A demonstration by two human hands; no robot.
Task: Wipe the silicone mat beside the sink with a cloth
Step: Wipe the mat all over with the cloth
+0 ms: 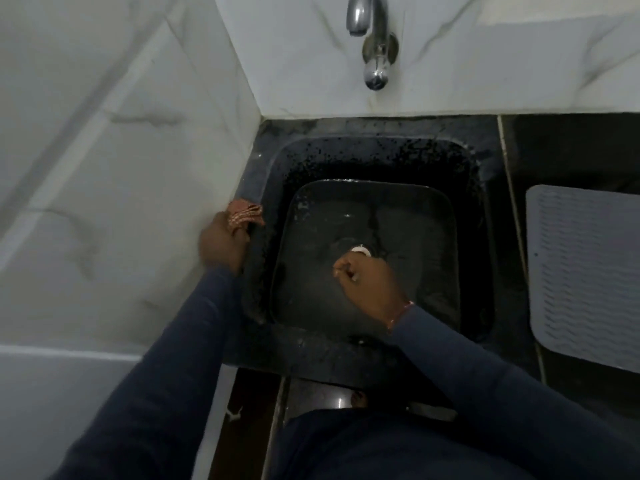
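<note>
The grey ribbed silicone mat [585, 271] lies on the dark counter to the right of the sink, partly cut off by the frame edge. A reddish checked cloth [244, 213] is bunched in my left hand [221, 242], which rests on the sink's left rim against the wall. My right hand [367, 282] hangs over the middle of the black sink basin [464, 168], fingers curled into a loose fist just in front of the white drain [361, 251]. Nothing shows in that fist. Both hands are well left of the mat.
A chrome tap [372, 36] juts from the marble-tiled back wall above the basin. A marble wall [121, 150] runs close along the left. The sink bottom looks wet. Dark counter [561, 147] continues right, behind the mat.
</note>
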